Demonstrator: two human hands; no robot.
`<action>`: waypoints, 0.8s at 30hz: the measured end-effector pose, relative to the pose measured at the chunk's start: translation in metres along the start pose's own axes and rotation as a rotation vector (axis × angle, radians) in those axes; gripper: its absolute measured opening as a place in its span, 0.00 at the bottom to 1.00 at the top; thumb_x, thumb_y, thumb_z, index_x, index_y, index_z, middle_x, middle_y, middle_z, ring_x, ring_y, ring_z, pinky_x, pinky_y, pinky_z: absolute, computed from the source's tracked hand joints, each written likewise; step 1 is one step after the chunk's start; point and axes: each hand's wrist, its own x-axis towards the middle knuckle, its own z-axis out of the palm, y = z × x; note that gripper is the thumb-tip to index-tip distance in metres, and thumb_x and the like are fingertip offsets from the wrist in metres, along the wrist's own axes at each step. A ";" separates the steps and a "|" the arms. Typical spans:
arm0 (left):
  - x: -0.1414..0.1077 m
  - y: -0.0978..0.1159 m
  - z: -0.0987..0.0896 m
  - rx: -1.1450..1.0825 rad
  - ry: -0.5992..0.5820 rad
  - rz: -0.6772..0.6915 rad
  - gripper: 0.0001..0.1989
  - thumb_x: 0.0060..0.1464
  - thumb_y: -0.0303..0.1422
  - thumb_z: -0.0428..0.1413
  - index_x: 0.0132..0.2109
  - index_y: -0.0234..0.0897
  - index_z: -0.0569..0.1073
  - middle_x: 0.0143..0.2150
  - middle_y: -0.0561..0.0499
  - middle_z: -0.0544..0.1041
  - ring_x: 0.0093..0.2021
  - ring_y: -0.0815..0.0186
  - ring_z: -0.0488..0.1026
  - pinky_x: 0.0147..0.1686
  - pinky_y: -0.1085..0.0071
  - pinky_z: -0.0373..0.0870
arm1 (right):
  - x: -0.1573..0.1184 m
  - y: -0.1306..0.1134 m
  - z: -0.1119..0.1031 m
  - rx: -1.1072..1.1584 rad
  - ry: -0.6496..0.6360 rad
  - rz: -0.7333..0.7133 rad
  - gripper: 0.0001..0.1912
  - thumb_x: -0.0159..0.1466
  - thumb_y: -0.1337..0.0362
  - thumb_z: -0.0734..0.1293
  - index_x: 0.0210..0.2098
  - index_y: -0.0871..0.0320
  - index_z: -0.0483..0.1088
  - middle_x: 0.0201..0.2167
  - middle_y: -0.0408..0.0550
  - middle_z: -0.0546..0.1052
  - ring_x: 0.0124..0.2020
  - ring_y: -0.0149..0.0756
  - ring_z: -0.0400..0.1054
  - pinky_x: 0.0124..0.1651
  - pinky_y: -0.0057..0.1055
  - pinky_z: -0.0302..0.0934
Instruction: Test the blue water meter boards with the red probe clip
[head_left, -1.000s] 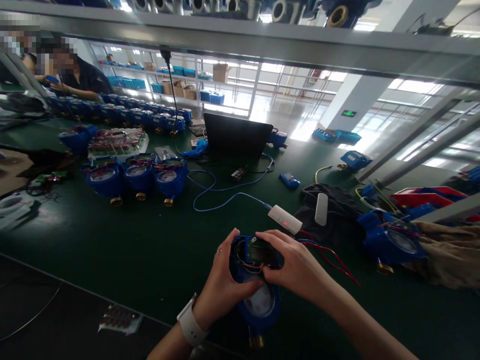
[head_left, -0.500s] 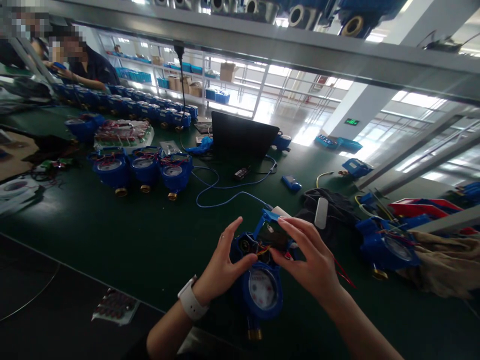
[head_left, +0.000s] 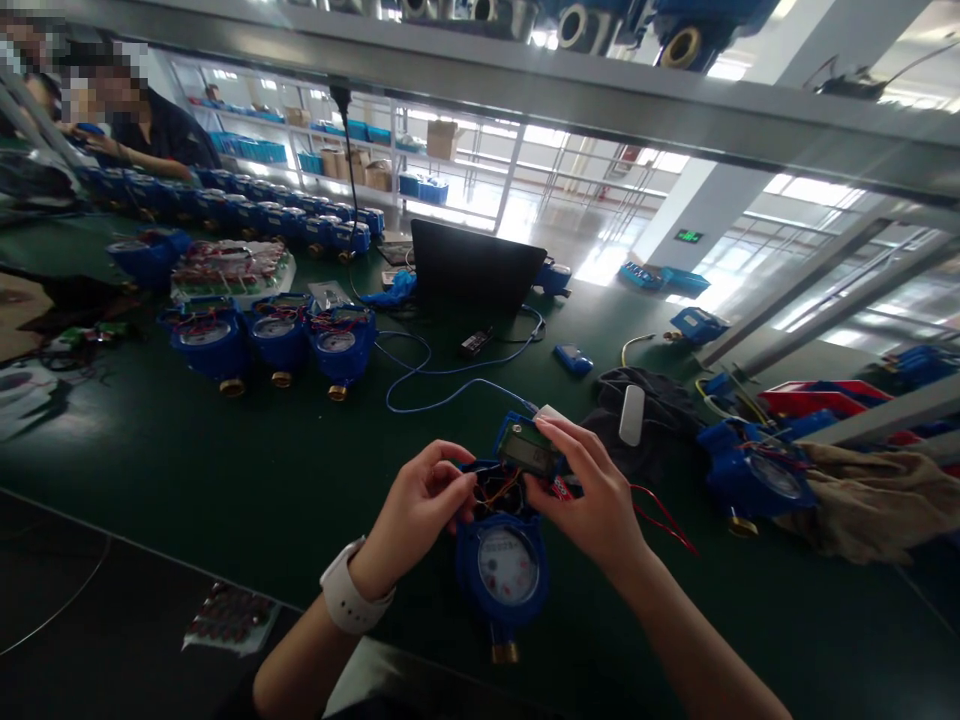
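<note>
Currently | water meter open, display module unseated, wires exposed | right hand half-open, holding display module | left hand curled, cannot tell its grip

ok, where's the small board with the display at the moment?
Head view, just right of centre: the display board is in the right hand, at the far side of the blue meter's open, wired compartment.

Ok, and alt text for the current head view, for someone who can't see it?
A person's right hand holds a small display module at the far end of an open blue meter; the left hand pinches close to the exposed wires. Three similar meters sit further left on the dark green bench.
</note>
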 end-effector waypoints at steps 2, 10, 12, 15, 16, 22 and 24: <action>-0.007 -0.004 -0.004 -0.143 -0.042 -0.099 0.13 0.54 0.35 0.59 0.43 0.34 0.68 0.31 0.53 0.75 0.28 0.67 0.76 0.21 0.77 0.69 | -0.003 0.002 0.002 0.036 0.008 0.056 0.27 0.61 0.68 0.67 0.59 0.53 0.65 0.54 0.54 0.73 0.57 0.48 0.68 0.58 0.48 0.65; -0.026 -0.018 0.001 -0.361 0.006 -0.179 0.18 0.46 0.29 0.65 0.43 0.35 0.68 0.35 0.51 0.76 0.37 0.63 0.79 0.28 0.76 0.74 | -0.011 0.011 0.009 0.157 -0.121 0.238 0.19 0.61 0.65 0.66 0.52 0.55 0.73 0.54 0.55 0.75 0.54 0.49 0.71 0.57 0.51 0.65; -0.026 -0.018 0.003 -0.375 0.019 -0.172 0.17 0.46 0.28 0.65 0.42 0.35 0.68 0.35 0.51 0.77 0.37 0.63 0.79 0.28 0.76 0.74 | -0.011 0.006 0.006 0.123 -0.096 0.190 0.17 0.63 0.65 0.65 0.51 0.55 0.73 0.54 0.56 0.75 0.56 0.50 0.69 0.57 0.51 0.65; -0.025 -0.018 0.006 -0.372 0.039 -0.161 0.17 0.46 0.28 0.65 0.42 0.35 0.68 0.34 0.51 0.77 0.36 0.63 0.79 0.28 0.76 0.74 | -0.011 -0.011 0.001 0.023 0.006 0.016 0.14 0.65 0.68 0.65 0.49 0.54 0.75 0.49 0.53 0.78 0.51 0.47 0.70 0.53 0.47 0.67; -0.025 -0.018 0.007 -0.366 0.045 -0.152 0.17 0.46 0.28 0.65 0.42 0.35 0.69 0.34 0.51 0.77 0.36 0.64 0.79 0.28 0.76 0.74 | -0.012 -0.018 0.001 0.004 0.015 -0.058 0.13 0.65 0.69 0.66 0.48 0.55 0.75 0.46 0.52 0.79 0.48 0.44 0.71 0.51 0.44 0.68; -0.029 -0.023 0.008 -0.272 0.088 -0.106 0.16 0.46 0.29 0.66 0.42 0.36 0.71 0.34 0.52 0.78 0.35 0.67 0.78 0.33 0.76 0.76 | -0.017 -0.042 0.011 -0.011 -0.071 -0.284 0.10 0.70 0.68 0.61 0.46 0.60 0.74 0.41 0.52 0.80 0.39 0.39 0.72 0.41 0.35 0.69; -0.031 -0.028 0.006 -0.193 0.108 -0.077 0.15 0.48 0.30 0.65 0.43 0.38 0.72 0.36 0.52 0.79 0.38 0.66 0.79 0.38 0.75 0.76 | -0.019 -0.041 0.014 -0.022 -0.045 -0.284 0.10 0.71 0.68 0.60 0.43 0.60 0.74 0.37 0.50 0.80 0.36 0.37 0.72 0.39 0.34 0.68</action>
